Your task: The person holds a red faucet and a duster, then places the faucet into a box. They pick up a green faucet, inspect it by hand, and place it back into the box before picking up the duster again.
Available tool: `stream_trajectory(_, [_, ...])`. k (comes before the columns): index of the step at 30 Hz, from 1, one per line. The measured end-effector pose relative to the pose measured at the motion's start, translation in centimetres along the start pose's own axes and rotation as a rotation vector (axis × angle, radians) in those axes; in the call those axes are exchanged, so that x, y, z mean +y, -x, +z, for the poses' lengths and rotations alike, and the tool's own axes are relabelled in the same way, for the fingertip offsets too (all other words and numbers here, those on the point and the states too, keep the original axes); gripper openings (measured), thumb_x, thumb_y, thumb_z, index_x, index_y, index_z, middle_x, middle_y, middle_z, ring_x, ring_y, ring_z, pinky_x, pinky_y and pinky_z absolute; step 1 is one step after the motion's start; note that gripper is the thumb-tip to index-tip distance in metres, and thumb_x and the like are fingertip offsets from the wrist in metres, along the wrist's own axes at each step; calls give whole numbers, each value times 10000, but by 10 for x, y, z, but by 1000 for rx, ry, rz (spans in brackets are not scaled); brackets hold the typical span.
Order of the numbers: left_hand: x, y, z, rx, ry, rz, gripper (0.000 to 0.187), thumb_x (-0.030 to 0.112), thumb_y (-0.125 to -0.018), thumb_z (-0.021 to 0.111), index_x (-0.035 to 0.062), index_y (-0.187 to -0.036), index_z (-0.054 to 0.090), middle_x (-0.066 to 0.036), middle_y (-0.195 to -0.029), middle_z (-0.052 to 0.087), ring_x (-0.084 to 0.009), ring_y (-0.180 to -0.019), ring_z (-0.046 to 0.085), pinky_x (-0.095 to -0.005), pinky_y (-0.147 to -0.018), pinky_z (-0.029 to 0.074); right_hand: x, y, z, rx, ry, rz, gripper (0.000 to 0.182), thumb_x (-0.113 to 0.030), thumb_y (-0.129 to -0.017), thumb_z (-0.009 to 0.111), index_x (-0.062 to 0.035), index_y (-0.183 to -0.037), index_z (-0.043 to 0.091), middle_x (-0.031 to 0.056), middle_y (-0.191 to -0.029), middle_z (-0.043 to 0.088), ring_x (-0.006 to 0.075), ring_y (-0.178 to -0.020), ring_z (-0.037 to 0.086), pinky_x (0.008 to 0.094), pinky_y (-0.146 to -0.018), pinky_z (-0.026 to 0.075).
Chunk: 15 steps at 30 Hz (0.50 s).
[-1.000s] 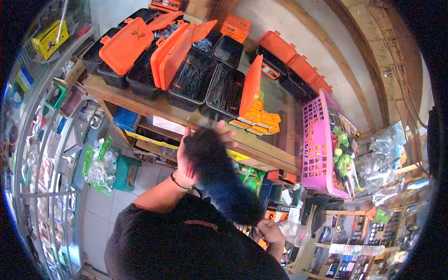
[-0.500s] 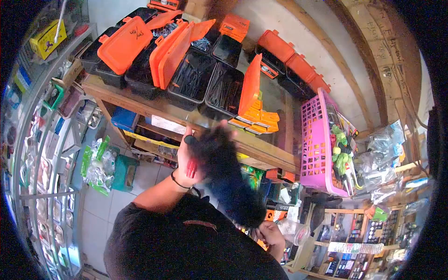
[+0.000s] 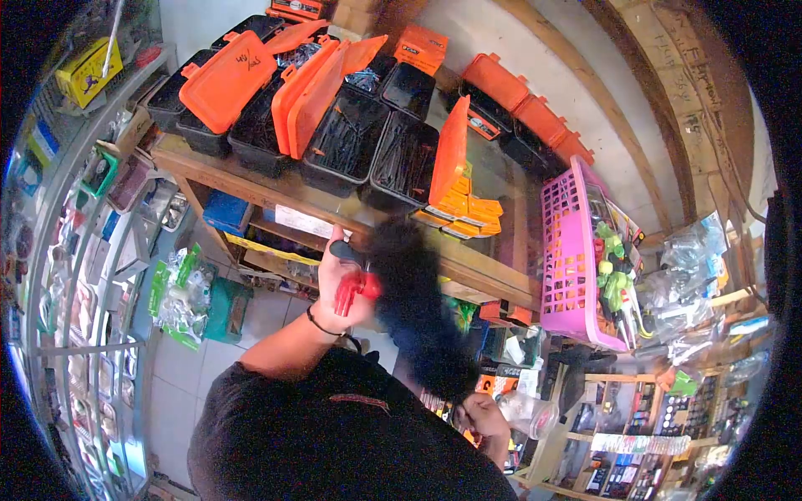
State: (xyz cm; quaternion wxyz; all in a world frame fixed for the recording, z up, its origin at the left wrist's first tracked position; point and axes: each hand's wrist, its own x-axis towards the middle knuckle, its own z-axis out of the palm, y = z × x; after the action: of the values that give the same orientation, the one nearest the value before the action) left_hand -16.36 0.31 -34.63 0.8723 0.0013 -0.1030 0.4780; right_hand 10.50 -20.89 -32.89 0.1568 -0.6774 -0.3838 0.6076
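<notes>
My left hand (image 3: 331, 280) is raised before the wooden table's front edge, with a red and black object (image 3: 355, 290) held against its palm; its fingertips are partly hidden. A long, fluffy black duster (image 3: 418, 309), blurred at its upper part, slants just right of that hand. At the duster's lower end, my right hand (image 3: 484, 416) is closed around it, low and to the right. A clear plastic container (image 3: 530, 415) shows beside my right hand; whether they touch is unclear.
Black bins (image 3: 342, 142) with orange lids (image 3: 224, 82) line the wooden table (image 3: 276, 199), beside small orange boxes (image 3: 464, 209). A pink basket (image 3: 564, 250) stands right. Metal shelving (image 3: 83, 351) runs along the left; a green bin (image 3: 227, 309) is on the floor.
The duster's upper part has swung right, away from my left hand, showing more of the red and black object. My right hand has stayed nearly in place.
</notes>
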Motion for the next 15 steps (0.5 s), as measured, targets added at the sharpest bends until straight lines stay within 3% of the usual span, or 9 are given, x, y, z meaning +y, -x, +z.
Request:
stream_trajectory(2, [-1,-1,0,38,19,-22,752,619,-759,290,74,-1276,256,-135,-1264,338,-278,-1142,340,-410,-942,277,0,-2,3,25,-40,23,285,-186,-829,484,-40,-588,444,32,-489,450,95,-402,396,215,-381,324])
stream_trajectory(4, [0,-6,-3,-150,-25,1,733,608,-762,309,63,-1252,304,-143,-1244,364,-282,-1115,375,-412,-950,264,-4,-3,2,-97,-65,-30,272,-167,-835,465,-39,-595,445,30,-488,443,92,-405,394,217,-372,311])
stream_trajectory(6, [0,-6,-1,-226,-69,-2,718,596,-771,304,65,-1254,302,-146,-1245,362,-281,-1125,367,-422,-965,237,-4,-1,-1,3,-120,-65,373,-269,-864,432,-74,-546,409,-18,-468,383,58,-415,322,210,-387,256])
stream_trajectory(8, [-2,-1,7,51,17,-2,737,599,-770,296,62,-1275,253,-139,-1257,345,-281,-1131,357,-429,-967,237,-9,2,3,-48,-72,-43,381,-281,-865,425,-75,-545,410,-19,-467,379,58,-415,320,210,-388,257])
stream_trajectory(10, [-6,-7,8,-13,31,68,724,586,-778,296,59,-1273,256,-138,-1283,308,-283,-1120,373,-435,-959,249,-15,3,7,-145,28,-18,397,-305,-868,411,-76,-544,410,-21,-464,373,60,-415,316,210,-389,259])
stream_trajectory(11, [-6,-7,9,-18,30,63,724,586,-778,296,59,-1273,256,-138,-1283,308,-283,-1120,373,-435,-959,249,-12,4,3,-94,-35,-15,329,-202,-857,429,-42,-570,448,20,-461,430,82,-363,381,209,-343,286])
stream_trajectory(13, [-4,-2,10,-114,-27,-2,732,599,-771,290,70,-1275,256,-158,-1266,326,-304,-1151,330,-450,-971,216,-3,-1,-5,-33,-33,-52,341,-225,-855,436,-43,-567,446,21,-461,431,82,-365,383,206,-345,287])
stream_trajectory(14, [-3,-2,5,43,199,-26,740,607,-766,290,72,-1276,253,-160,-1267,323,-319,-1147,327,-448,-965,228,1,-2,-7,24,-36,-87,355,-247,-854,442,-44,-564,444,21,-461,432,82,-367,385,203,-346,289])
stream_trajectory(15, [-6,-4,7,43,109,7,742,608,-765,291,70,-1274,257,-157,-1268,323,-318,-1144,331,-442,-964,233,-4,0,-6,-23,3,-61,374,-274,-851,449,-46,-555,432,23,-462,437,81,-370,393,202,-349,299])
